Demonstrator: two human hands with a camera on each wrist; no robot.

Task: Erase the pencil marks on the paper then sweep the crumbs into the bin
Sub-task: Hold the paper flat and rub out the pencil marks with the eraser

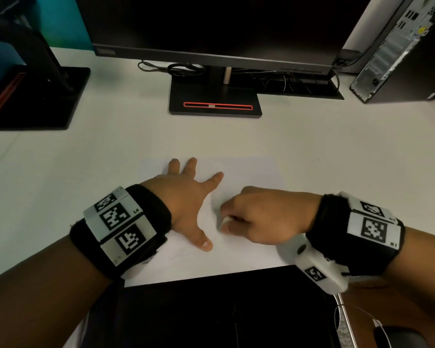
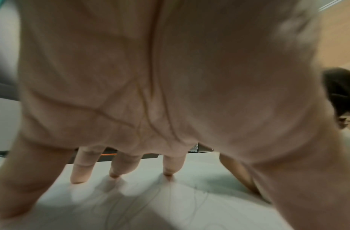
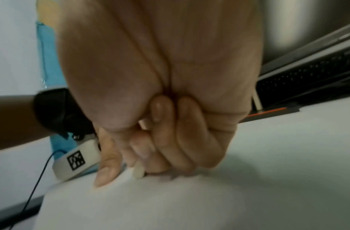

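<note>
A white sheet of paper [image 1: 249, 172] lies on the white desk in front of me, with faint pencil lines [image 2: 170, 202] on it. My left hand [image 1: 186, 197] lies spread on the paper, its fingers [image 2: 81, 171] straight and their tips touching the sheet. My right hand [image 1: 256, 217] is curled round a small white eraser [image 1: 227, 220] and holds it down on the paper just right of my left thumb. In the right wrist view the eraser [image 3: 138, 172] pokes out below the curled fingers and touches the sheet. No bin is in view.
A monitor on a black stand [image 1: 215, 101] is behind the paper, with cables [image 1: 181, 69] beside it. A second stand [image 1: 35, 96] is at the left and a computer tower [image 1: 399, 51] at the right. A black keyboard [image 1: 224, 307] lies at the desk's near edge.
</note>
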